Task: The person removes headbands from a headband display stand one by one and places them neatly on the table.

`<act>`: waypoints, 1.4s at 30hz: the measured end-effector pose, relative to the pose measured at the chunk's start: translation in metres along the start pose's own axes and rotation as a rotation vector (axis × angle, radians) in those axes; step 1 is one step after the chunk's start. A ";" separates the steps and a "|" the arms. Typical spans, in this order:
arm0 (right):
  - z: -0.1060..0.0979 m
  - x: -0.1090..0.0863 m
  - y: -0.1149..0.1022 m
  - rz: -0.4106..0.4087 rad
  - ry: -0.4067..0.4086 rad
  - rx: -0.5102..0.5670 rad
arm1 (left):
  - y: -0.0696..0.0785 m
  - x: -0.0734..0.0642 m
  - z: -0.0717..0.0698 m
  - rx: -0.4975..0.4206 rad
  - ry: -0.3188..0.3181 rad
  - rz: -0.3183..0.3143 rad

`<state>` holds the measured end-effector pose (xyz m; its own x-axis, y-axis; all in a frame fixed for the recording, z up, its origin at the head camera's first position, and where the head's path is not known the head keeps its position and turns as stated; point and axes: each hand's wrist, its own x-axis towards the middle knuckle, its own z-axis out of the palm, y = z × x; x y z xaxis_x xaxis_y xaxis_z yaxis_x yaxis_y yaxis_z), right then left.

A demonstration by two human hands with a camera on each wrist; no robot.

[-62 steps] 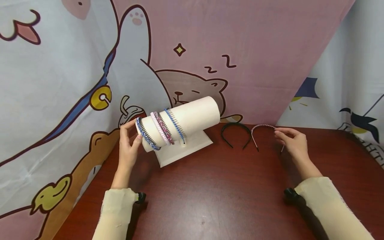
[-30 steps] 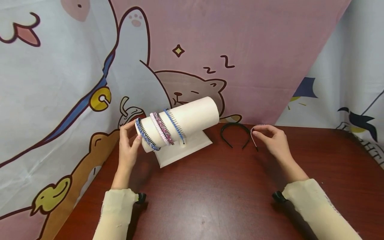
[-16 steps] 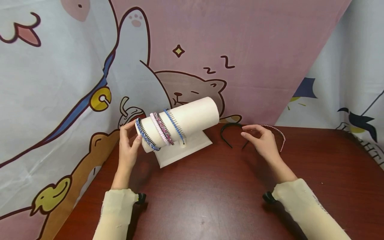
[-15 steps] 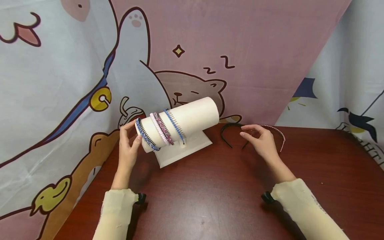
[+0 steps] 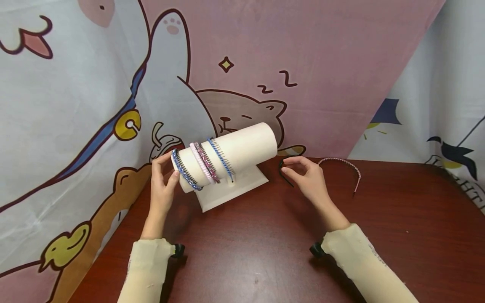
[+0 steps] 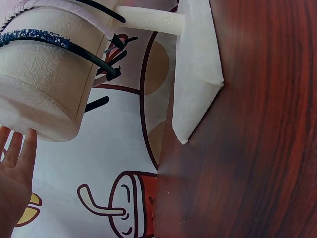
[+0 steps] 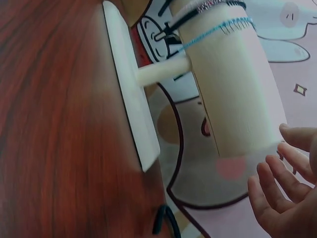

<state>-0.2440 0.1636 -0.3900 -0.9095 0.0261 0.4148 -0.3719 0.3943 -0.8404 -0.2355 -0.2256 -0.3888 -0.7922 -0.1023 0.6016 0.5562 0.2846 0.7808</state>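
A white cylindrical headband stand (image 5: 248,147) carries several headbands. Among them are a dark-blue glitter headband (image 5: 185,170), a pale pink headband (image 5: 201,162), a pink glitter headband (image 5: 206,162) and a thin blue headband (image 5: 221,158) with comb teeth. At the cylinder's left end, my left hand (image 5: 162,185) touches the rim with its fingertips; the left wrist view shows these fingers extended. My right hand (image 5: 307,179) is right of the stand with thumb and fingers apart, holding nothing. It overlaps a black headband (image 5: 286,179) in the head view, hiding most of it.
A pink-and-white headband (image 5: 346,162) lies on the dark red wooden table (image 5: 250,252), to the right of my right hand. Behind stands a cartoon-printed cloth backdrop (image 5: 322,54), meeting the table close behind the stand and the loose headbands.
My right hand has moved left, from the pink-and-white headband across to the black headband. Both headbands keep their places on the table. My left hand and the stand have stayed still.
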 end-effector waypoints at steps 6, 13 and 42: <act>0.020 -0.001 -0.007 -0.026 -0.012 0.030 | 0.000 0.000 0.001 -0.009 -0.001 0.007; 0.040 -0.005 -0.016 -0.041 -0.027 0.058 | -0.001 0.001 0.001 -0.017 -0.004 0.014; 0.105 -0.014 -0.051 -0.134 -0.040 0.166 | -0.001 0.000 0.000 -0.017 0.000 0.014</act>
<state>-0.2315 0.0464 -0.3898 -0.8552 -0.0540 0.5155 -0.5127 0.2351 -0.8258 -0.2363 -0.2256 -0.3901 -0.7840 -0.0987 0.6129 0.5718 0.2698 0.7748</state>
